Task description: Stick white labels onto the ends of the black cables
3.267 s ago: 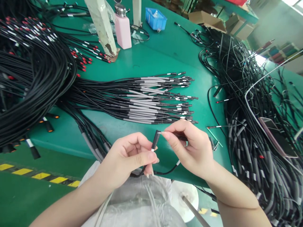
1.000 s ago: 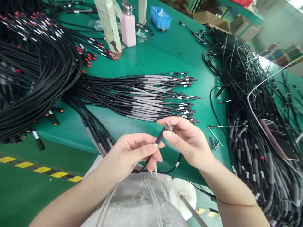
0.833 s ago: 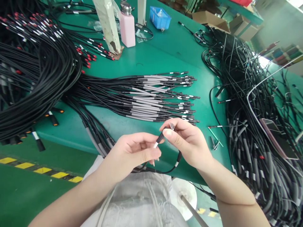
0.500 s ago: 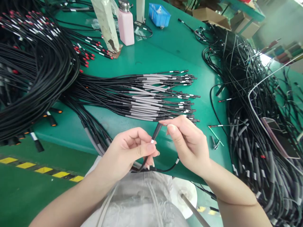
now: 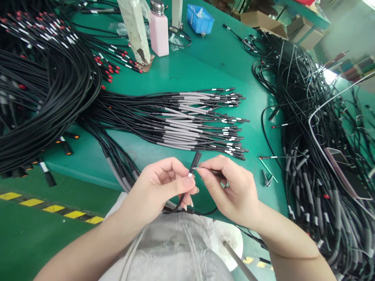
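My left hand is closed around a black cable just below its thick black connector end, which points up and slightly right. A white label shows on the cable by my thumb. My right hand pinches a thin, pointed metal tool, its dark shaft partly hidden by the fingers. The tool's tip is at the lower part of the connector end, just above the white label; whether it touches is too small to tell. Beyond both hands lies a bundle of black cables with grey ribbed sleeves and white labels.
Coiled black cables with red tips fill the left. A tangled cable pile lines the right, with a phone on it. Nail clippers lie beside a green stick. Further back stand a pink bottle and blue bin.
My right hand has moved the tool from the connector's top end down to its lower part near the label. My left hand keeps its grip on the cable. The view has shifted slightly.
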`<state>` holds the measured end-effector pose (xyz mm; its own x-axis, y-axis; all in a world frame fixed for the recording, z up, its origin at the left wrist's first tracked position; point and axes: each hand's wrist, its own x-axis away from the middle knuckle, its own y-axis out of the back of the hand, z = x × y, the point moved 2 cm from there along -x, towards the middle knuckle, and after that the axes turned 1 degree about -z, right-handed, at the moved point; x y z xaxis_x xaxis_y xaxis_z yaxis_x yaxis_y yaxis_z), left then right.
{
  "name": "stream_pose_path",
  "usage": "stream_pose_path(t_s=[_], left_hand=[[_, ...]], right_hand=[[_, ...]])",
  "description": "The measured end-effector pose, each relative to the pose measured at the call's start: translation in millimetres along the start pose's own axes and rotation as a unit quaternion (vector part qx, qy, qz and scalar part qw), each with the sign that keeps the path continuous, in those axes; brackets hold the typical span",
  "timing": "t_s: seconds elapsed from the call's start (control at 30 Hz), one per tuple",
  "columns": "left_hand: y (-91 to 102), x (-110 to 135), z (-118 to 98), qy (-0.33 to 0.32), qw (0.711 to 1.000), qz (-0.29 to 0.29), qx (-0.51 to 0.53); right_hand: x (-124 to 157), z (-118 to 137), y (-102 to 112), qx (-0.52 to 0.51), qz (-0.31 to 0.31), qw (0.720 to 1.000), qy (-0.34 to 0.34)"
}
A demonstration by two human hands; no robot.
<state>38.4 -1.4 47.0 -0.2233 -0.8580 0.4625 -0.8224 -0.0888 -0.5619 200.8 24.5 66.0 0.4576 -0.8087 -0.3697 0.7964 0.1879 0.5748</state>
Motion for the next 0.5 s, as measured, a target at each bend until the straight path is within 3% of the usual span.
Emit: stream_pose_path(t_s=[0.17, 0.5], left_hand=[[-0.1, 1.2, 1.4, -0.006, 1.0, -0.008, -0.015], [-1.1, 2.2, -0.5, 0.0, 0.999, -0.009, -0.039]], right_hand=[[1.1, 1.2, -0.6, -0.049, 0.028, 0.998, 0.009], [-6.9, -4.4, 7.9, -0.011, -0.033, 0.999, -0.037]])
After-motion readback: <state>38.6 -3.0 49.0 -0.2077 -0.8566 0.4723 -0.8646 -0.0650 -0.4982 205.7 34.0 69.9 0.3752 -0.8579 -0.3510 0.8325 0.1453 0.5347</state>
